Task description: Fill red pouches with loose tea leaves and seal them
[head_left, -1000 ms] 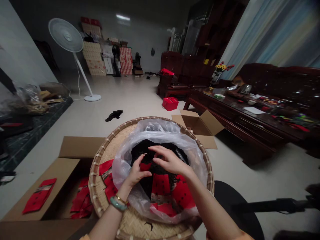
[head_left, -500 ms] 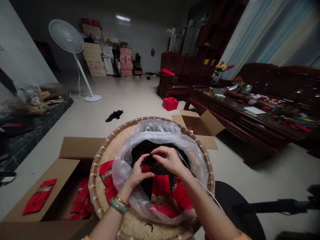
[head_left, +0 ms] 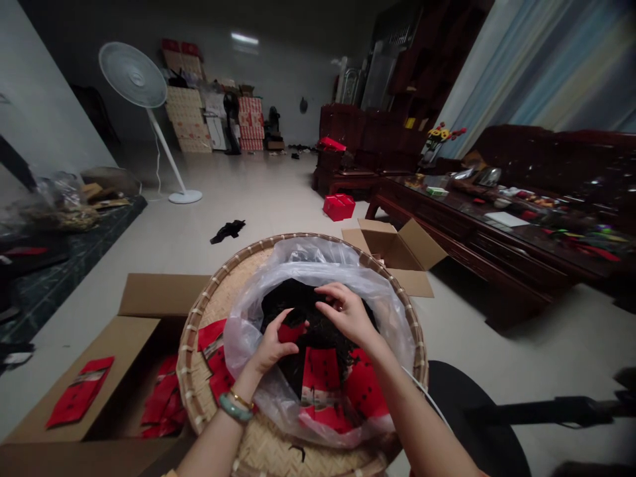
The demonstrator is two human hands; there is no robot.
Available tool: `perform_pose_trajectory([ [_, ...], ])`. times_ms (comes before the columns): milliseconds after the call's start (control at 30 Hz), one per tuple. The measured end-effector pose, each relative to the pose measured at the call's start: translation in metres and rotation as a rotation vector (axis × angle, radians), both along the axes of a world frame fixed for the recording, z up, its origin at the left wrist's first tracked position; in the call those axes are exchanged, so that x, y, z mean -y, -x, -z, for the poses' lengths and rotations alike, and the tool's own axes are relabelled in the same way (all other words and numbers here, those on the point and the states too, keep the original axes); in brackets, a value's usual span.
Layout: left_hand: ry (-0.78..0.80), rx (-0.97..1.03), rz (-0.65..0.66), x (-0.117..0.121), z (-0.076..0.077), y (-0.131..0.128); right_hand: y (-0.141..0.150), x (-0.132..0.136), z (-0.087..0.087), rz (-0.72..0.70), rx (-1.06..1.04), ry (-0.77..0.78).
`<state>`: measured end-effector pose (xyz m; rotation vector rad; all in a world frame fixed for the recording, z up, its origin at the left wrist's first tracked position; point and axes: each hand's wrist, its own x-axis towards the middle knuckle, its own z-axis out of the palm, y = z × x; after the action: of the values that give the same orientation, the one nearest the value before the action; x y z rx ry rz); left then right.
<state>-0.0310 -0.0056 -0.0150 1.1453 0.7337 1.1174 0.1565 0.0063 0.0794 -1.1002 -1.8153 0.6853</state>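
Note:
A round woven bamboo tray (head_left: 199,324) sits in front of me with a clear plastic bag (head_left: 248,311) of dark loose leaves (head_left: 285,298) on it. Several red packets (head_left: 322,368) lie in the near part of the bag. My left hand (head_left: 271,344) is closed on a small red packet (head_left: 292,331) at the edge of the leaves. My right hand (head_left: 348,315) hovers over the leaves just beyond it, fingers pinched together; what they hold is too small to make out. A green bangle (head_left: 233,409) circles my left wrist.
A cardboard box (head_left: 134,358) with red packets (head_left: 163,397) stands at my left, one packet (head_left: 79,392) on its flap. An open box (head_left: 397,255) lies behind the tray. A long dark wooden table (head_left: 477,232) runs along the right. A standing fan (head_left: 134,76) is far left.
My right hand has shifted a little to the right and back over the leaves. My left hand has kept its hold on the red packet and barely moved.

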Motion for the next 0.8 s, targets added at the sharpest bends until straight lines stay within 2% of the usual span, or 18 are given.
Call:
perform_pose_trajectory([
  [67,0.022,0.061,0.051,0.000,0.002,0.000,-0.001,0.008,-0.001,-0.047,0.057,-0.060],
  [167,0.005,0.095,0.074,0.001,0.002,-0.001,0.008,0.020,-0.001,-0.195,0.183,-0.163],
  [300,0.026,0.065,0.052,0.002,0.001,-0.002,0.022,0.024,0.002,-0.299,0.283,-0.144],
  [433,0.036,-0.029,0.045,0.002,-0.003,0.000,0.021,0.020,0.004,-0.233,0.144,-0.017],
  [533,0.024,-0.066,0.076,0.003,-0.006,0.000,0.009,0.011,0.006,-0.058,0.012,0.033],
  [633,0.042,-0.013,0.111,0.003,-0.008,0.000,-0.001,0.004,0.006,0.105,0.039,-0.004],
  [700,0.072,0.028,0.138,0.004,-0.009,0.000,-0.001,0.003,0.005,0.092,0.108,-0.016],
  [800,0.107,0.034,0.189,0.007,-0.011,0.000,0.008,0.004,0.004,-0.052,0.189,0.025],
])
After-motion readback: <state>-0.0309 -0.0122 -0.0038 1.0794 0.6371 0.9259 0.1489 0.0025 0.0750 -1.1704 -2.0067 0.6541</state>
